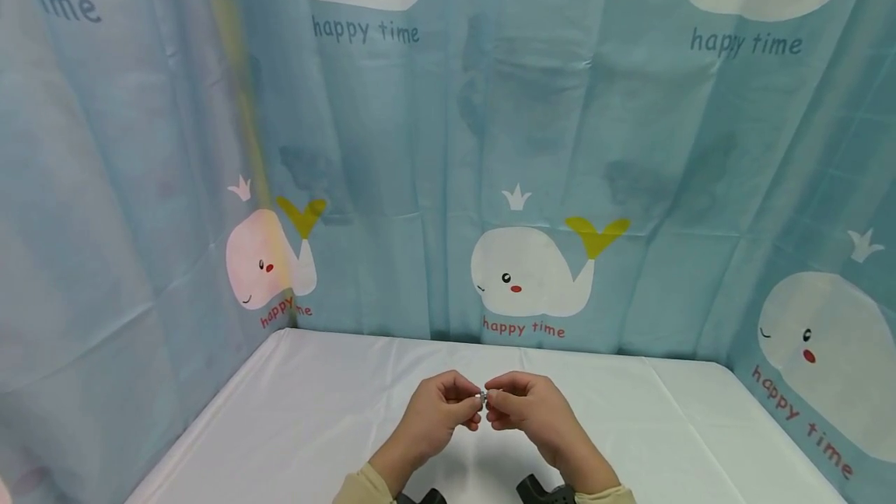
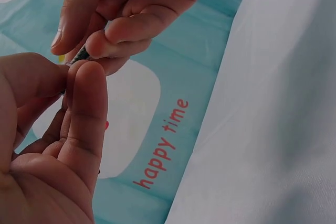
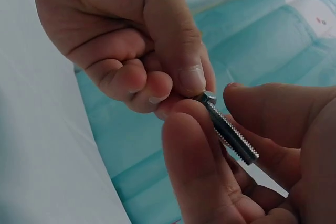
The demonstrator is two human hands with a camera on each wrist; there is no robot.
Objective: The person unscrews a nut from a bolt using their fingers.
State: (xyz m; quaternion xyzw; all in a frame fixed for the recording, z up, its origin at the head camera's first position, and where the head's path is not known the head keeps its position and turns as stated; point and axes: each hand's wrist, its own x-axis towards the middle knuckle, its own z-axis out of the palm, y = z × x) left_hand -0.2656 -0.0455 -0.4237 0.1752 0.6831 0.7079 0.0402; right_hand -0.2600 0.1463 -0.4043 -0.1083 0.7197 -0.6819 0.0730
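Note:
Between both hands, above the white table, is a small metal bolt (image 1: 483, 397). My left hand (image 1: 435, 412) pinches one end between thumb and fingers. In the right wrist view the bolt (image 3: 233, 132) shows a dark threaded shank and a shiny faceted piece at the pinched end; whether that is its head or a nut I cannot tell. My right hand (image 1: 530, 411) has its fingers curled around the shank, the thumb a little off it. From the left wrist, only a short stretch of thread (image 2: 80, 55) shows, the rest hidden by fingers.
A white cloth covers the table (image 1: 336, 403) under the hands. Blue curtains (image 1: 448, 138) with whale prints surround its back and sides. Black straps or mounts (image 1: 542, 491) sit at the wrists, near the beige sleeves (image 1: 365, 486).

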